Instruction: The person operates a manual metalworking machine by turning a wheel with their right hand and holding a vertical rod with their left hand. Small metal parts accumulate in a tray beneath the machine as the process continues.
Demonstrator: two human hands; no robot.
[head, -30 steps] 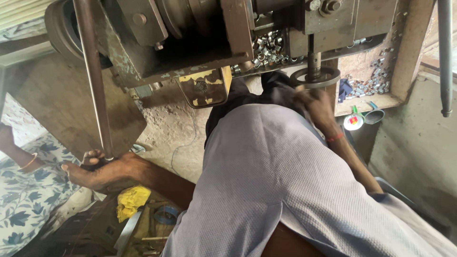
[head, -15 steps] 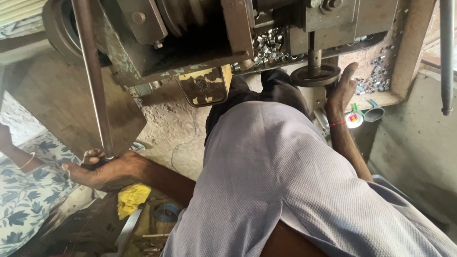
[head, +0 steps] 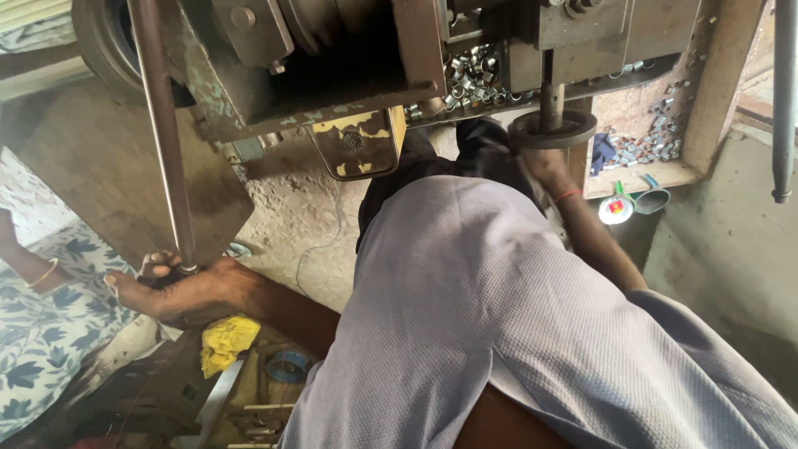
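My left hand [head: 179,291] is closed around the bottom end of a long steel lever rod [head: 162,141] that rises to a heavy, worn metal press machine [head: 332,66]. My right arm, with a red thread at the wrist [head: 568,195], reaches forward along my grey shirt [head: 499,316]. My right hand [head: 539,164] sits directly beneath the machine's round black disc [head: 553,129] on its vertical spindle. The fingers are hidden by the disc and my shirt, so any held part cannot be seen.
Several small shiny metal rings lie heaped on the machine bed [head: 465,71] and on a wooden ledge [head: 657,145]. Two small cups [head: 632,205] stand below the ledge. A yellow cloth [head: 224,342] and a blue ring [head: 287,366] lie low left. Another person's arm with a bangle [head: 37,270] rests on floral fabric at the far left.
My right hand was raised beside the disc half a second ago; now it has dropped in under the disc. My left hand stays on the lever rod.
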